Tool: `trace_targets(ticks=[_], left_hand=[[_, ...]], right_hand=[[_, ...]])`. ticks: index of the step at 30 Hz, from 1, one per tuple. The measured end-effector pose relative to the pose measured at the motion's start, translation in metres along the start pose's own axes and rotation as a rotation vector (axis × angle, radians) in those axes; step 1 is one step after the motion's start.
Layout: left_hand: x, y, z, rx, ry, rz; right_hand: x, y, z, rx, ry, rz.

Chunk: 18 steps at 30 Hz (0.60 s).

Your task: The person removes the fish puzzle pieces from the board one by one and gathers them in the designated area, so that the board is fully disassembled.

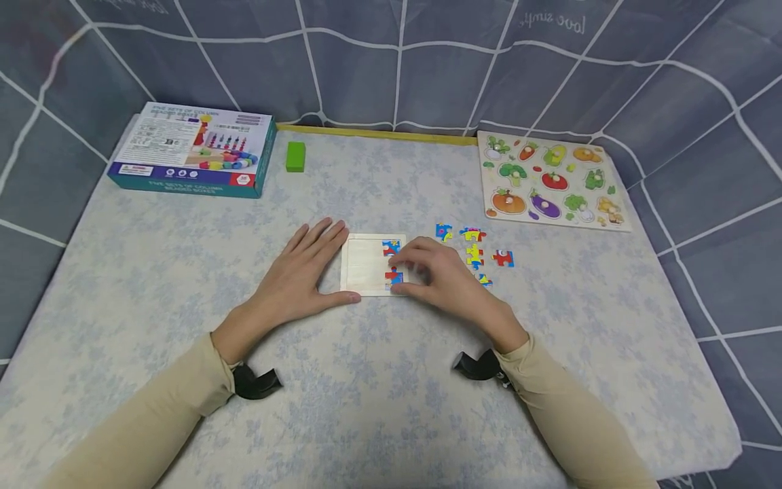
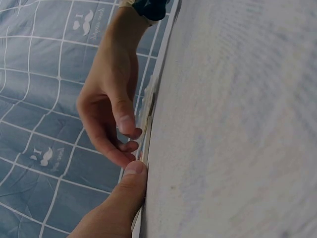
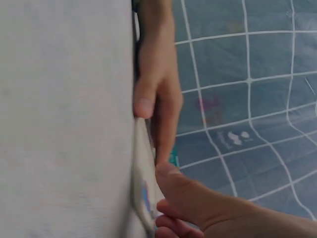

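Note:
A shallow light-wood puzzle tray lies on the table, with two colourful jigsaw pieces in its right part: an upper piece and a lower piece. My left hand lies flat at the tray's left side, fingers straight and thumb along its near edge. Over the right side arches my right hand, thumb tip at the lower piece and forefinger just above it. In the left wrist view, the right hand has its fingers loosely bent, with no piece visible between them. The hand hides part of the tray's right rim.
Several loose jigsaw pieces, among them a red and blue one, lie right of the tray. A vegetable peg board sits at the back right. Toward the back left are a beaded toy box and a green block.

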<state>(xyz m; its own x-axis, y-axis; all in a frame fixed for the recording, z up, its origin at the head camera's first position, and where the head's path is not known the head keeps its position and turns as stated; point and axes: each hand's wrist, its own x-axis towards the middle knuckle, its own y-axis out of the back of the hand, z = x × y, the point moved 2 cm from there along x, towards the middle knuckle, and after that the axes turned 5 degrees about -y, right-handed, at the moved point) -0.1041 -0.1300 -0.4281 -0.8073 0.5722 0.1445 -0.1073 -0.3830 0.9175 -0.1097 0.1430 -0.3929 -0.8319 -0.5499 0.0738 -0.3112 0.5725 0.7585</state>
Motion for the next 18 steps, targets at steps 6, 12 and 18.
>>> trace_targets(ticks=[6,12,18], left_hand=[[0.001,-0.001,-0.001,-0.005,-0.001,0.000],[0.001,0.000,-0.003,-0.006,0.006,-0.007],[0.001,-0.002,-0.003,-0.008,0.008,-0.005]], right_hand=[[-0.004,-0.007,0.004,-0.010,-0.020,0.034],[-0.003,-0.010,0.006,0.016,-0.025,0.041],[-0.003,-0.012,0.006,0.044,-0.089,-0.008]])
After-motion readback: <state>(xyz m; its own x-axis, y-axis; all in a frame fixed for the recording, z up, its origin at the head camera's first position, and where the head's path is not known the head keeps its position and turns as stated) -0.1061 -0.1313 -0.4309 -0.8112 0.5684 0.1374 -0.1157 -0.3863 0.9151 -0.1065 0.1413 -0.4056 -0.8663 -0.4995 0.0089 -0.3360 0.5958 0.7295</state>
